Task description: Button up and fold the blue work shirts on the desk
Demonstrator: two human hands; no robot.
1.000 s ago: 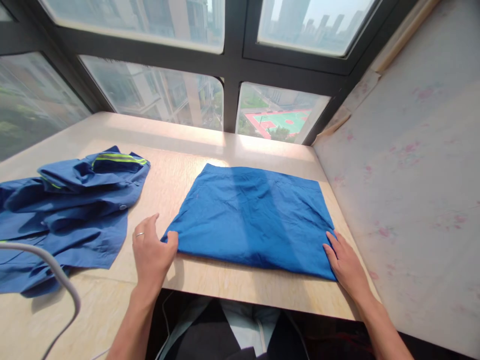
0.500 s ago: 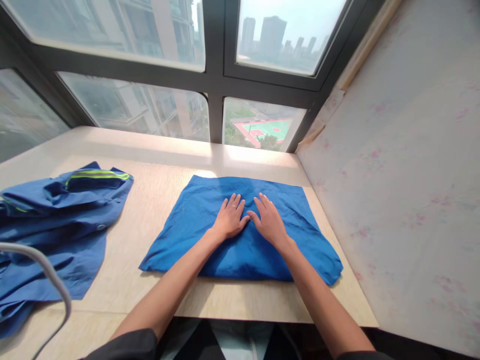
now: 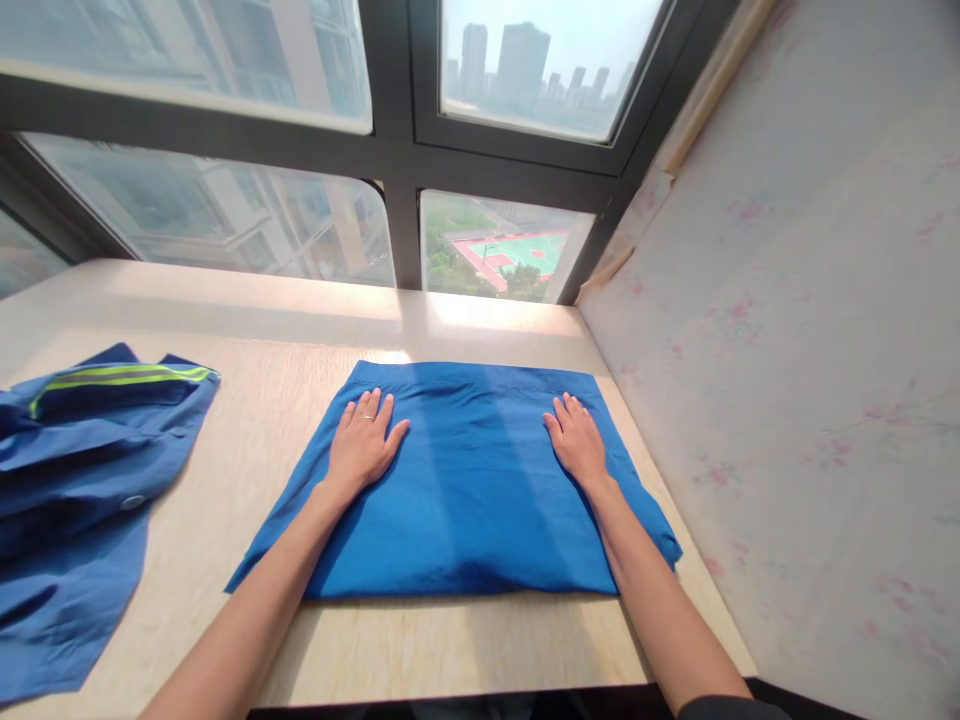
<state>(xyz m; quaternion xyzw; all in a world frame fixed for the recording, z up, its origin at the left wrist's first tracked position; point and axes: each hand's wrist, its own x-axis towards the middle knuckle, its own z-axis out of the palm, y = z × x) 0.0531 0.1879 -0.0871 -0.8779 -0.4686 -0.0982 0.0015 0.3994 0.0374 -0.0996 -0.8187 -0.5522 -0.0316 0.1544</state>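
A blue folded garment (image 3: 465,500) lies spread on the pale wooden surface, its straight edge toward the window and small wrinkles near that edge. My left hand (image 3: 361,440) rests flat on its upper left part, fingers stretched, a ring on one finger. On the upper right part lies my right hand (image 3: 577,437), palm down with fingers extended. Neither hand grips the cloth. The garment's kind cannot be made out from this folded shape.
At the left lies a crumpled darker blue garment (image 3: 82,500) with yellow-green reflective stripes. A dark-framed window (image 3: 405,230) stands behind the wooden surface (image 3: 225,470). A flower-patterned wall (image 3: 787,400) borders the right side, close to the folded garment.
My hands have slid apart from the middle of the cloth, the left one leftward and the right one rightward. The cloth looks flatter between them. The view has shifted somewhat.
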